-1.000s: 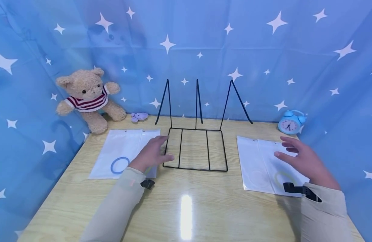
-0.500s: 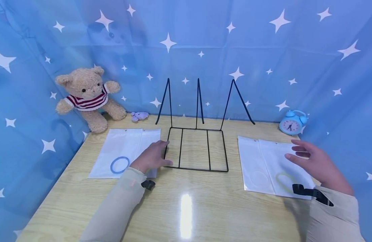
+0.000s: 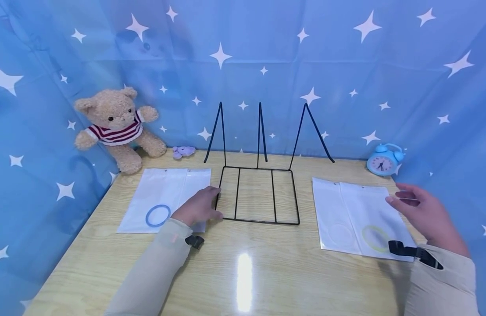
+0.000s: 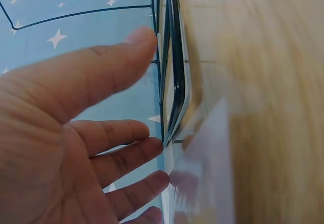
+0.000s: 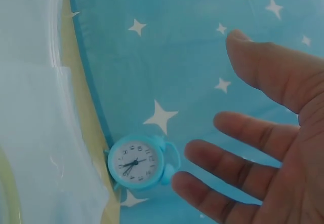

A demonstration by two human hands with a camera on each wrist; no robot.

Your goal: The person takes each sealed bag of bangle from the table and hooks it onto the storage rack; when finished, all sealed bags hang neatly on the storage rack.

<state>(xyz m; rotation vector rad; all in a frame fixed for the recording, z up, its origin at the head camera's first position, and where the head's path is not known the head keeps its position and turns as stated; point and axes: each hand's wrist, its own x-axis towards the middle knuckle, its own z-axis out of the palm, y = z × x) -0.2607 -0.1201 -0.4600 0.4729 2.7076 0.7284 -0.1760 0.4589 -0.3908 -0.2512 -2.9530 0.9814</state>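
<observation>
the black wire rack [image 3: 273,196] stands in the middle of the wooden table [image 3: 306,272], its flat base on the top and its three bent uprights rising at the back. the left hand [image 3: 198,205] is at the left side of this base, palm turned toward it; in the left wrist view the thumb stands well apart from the fingers, and the fingers are lightly spread, tips close to the rods. whether they touch the metal, i cannot tell.

under and beside that hand lies the left pair of bags [image 3: 152,188], clear plastic and overlapping, with a blue ring [image 3: 147,217] showing near the lower edge. right of the rack lies the right pair of bags [image 3: 361,206], where a yellow ring [image 3: 363,237] shows. the right hand [image 3: 428,215] hangs by the outer edge of this pair, thumb apart, fingers spread and a little bent.

farther out, a blue alarm clock [image 3: 381,165] stands at the back right. at the back left sit a teddy bear [image 3: 116,120] in a striped shirt and, next to it, a small purple toy [image 3: 184,152]. a blue curtain [image 3: 259,39] with white stars hangs behind everything.
</observation>
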